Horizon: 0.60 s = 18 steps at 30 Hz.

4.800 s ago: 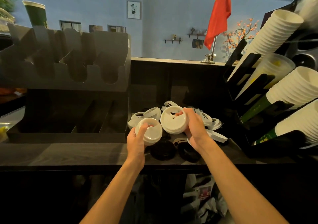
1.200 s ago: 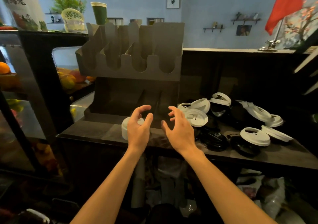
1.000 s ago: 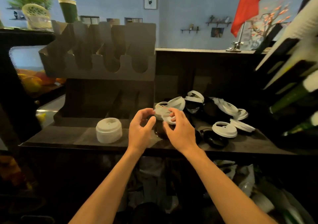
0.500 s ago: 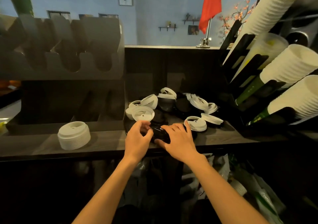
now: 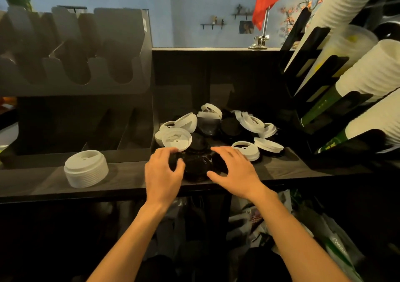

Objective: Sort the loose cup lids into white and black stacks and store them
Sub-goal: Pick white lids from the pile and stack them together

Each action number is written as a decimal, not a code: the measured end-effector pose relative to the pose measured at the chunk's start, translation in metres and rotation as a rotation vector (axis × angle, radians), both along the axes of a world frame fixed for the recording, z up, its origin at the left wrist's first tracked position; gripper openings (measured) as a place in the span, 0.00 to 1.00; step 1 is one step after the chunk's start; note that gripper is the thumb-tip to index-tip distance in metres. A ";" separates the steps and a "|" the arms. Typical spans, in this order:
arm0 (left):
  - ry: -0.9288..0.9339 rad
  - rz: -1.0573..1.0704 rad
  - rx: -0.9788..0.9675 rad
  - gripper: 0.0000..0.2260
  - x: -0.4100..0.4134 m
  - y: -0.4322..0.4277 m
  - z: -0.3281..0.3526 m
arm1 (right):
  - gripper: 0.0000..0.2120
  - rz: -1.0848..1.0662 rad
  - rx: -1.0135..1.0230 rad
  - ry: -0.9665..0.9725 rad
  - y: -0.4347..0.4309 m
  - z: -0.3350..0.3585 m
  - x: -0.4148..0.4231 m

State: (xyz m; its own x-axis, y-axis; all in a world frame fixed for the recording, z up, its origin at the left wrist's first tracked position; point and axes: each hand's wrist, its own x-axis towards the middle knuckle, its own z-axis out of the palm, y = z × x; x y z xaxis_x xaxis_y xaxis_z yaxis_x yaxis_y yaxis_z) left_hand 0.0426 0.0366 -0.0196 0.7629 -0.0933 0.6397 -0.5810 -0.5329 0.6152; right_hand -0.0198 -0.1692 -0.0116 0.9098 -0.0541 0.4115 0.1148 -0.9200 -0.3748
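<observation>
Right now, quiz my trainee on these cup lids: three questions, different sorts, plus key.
1. True or false: the neat stack of white ribbed plastic lids stands left of the left hand.
2. The round plastic lids between it and the right hand are: A white, B black, C red.
3. Fill in: the stacked white paper cups lie on the person's ____ side.
Key: 1 true; 2 B; 3 right.

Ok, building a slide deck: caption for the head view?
Left hand grips and right hand touches black lids on the counter, white lid stack nearby.
</observation>
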 end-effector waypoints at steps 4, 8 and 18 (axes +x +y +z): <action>0.167 0.084 0.162 0.20 0.009 0.003 0.000 | 0.25 -0.005 0.007 0.125 -0.007 -0.005 0.000; 0.181 0.070 0.258 0.22 0.012 0.000 0.005 | 0.20 -0.034 0.015 0.079 -0.004 -0.001 0.007; 0.023 0.059 0.308 0.26 0.023 -0.004 0.008 | 0.17 0.011 0.114 0.050 -0.006 -0.004 0.008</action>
